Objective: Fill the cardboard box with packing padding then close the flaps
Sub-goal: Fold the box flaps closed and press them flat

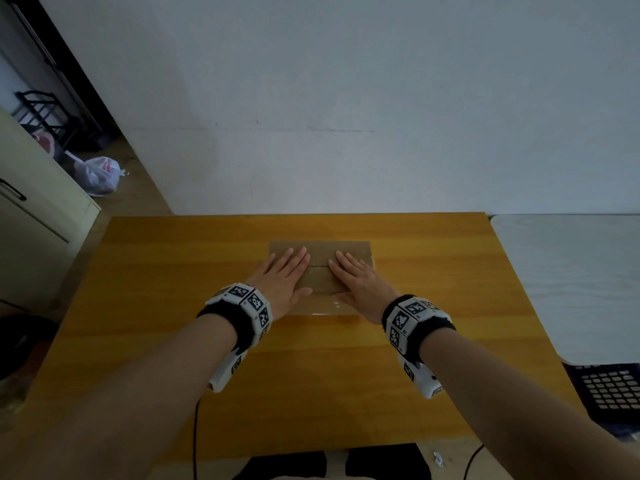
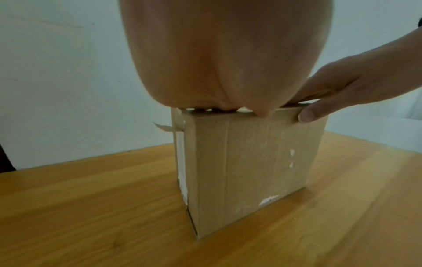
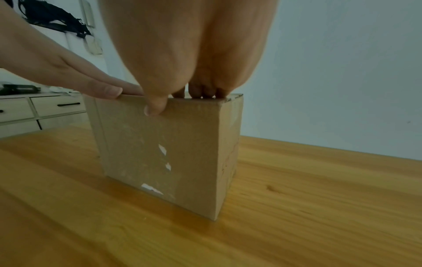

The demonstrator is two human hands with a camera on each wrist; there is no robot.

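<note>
A brown cardboard box [image 1: 320, 251] stands on the wooden table [image 1: 173, 271] with its top flaps folded flat and a seam running across the middle. My left hand [image 1: 284, 275] lies flat on the left half of the top, fingers straight. My right hand [image 1: 356, 277] lies flat on the right half in the same way, its thumb hanging over the near edge. The left wrist view shows the box [image 2: 246, 162] from the side with my left palm [image 2: 217, 63] pressing its top. In the right wrist view the box [image 3: 164, 148] sits under my right palm [image 3: 182, 54]. No padding shows.
A white surface [image 1: 571, 282] adjoins the table on the right, with a black grid-patterned object [image 1: 609, 389] below it. A cream cabinet [image 1: 34, 230] stands at the left, and a plastic bag [image 1: 100, 174] lies on the floor beyond. Cables hang at the table's near edge.
</note>
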